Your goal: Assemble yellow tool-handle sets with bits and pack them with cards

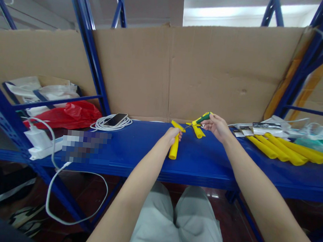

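Observation:
My left hand (175, 134) is closed around a yellow tubular piece (173, 151) that stands tilted on the blue shelf top. A yellow crosspiece shows just above the fingers. Between fingers and thumb, my right hand (216, 126) grips a screwdriver (202, 118) by the end of its green-and-yellow handle. Its thin shaft slants down left to the crosspiece; whether the tip touches is too small to tell. Below the screwdriver handle lies another yellow piece (198, 132), partly covered by it.
Several yellow tubes (285, 148) lie side by side at the right, near small packets (266, 128). To the left are a phone (116, 119) on coiled white cable (100, 124), a red plastic bag (74, 114) and a power strip (44, 150). Cardboard (205, 72) walls off the back.

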Demonstrator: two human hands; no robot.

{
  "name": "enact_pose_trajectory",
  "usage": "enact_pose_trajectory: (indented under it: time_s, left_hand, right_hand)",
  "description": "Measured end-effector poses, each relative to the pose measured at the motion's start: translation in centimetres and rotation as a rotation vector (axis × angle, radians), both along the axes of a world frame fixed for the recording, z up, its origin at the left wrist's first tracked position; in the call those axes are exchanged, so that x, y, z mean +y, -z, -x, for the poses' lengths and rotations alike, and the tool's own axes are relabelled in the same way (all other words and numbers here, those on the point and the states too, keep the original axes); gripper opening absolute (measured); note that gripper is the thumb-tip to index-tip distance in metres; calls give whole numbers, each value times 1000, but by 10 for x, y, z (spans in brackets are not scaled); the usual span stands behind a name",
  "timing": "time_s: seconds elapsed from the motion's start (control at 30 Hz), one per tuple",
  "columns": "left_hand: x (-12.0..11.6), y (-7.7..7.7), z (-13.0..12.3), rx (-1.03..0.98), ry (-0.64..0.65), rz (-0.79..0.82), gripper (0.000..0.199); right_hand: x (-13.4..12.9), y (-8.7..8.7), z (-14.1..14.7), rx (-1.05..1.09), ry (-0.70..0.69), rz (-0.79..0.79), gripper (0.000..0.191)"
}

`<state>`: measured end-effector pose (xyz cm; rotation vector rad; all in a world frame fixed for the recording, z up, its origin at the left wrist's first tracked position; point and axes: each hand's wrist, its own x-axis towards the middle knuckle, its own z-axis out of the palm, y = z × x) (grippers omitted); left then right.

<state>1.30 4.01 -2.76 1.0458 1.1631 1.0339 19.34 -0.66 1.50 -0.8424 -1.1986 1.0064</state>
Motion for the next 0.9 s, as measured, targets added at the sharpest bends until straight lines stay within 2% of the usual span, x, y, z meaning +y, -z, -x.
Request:
enact_pose_trajectory:
  time_s: [0.17,0.27,0.33,0.37,0.5,0.67,0.77,0.9]
  left_hand:
    - [-1,-4,2,38,-23,7,38]
    - [1,-10,4,68,-49,9,26]
    - [2,-15,4,92,-70,12,11]
    - [3,-18,5,104,-78,12,10]
    - [9,-26,5,133,-104,4,16]
    - [12,-29,11,127,-105,-2,18]
    - [8,-26,18,115,-82,6,20]
    - [2,-23,24,108,-73,18,20]
  right_hand:
    - [2,5,0,-75,217,0,32]
    - [5,8,2,-127,268,59,33]
    - [7,10,3,-146,265,81,32]
    - [8,11,4,-151,264,82,31]
    - [10,15,4,-154,242,73,30]
    - [7,15,6,-66,67,86,9]
    - [6,14,8,-54,19,88,1]
    - [6,15,10,-164,111,113,18]
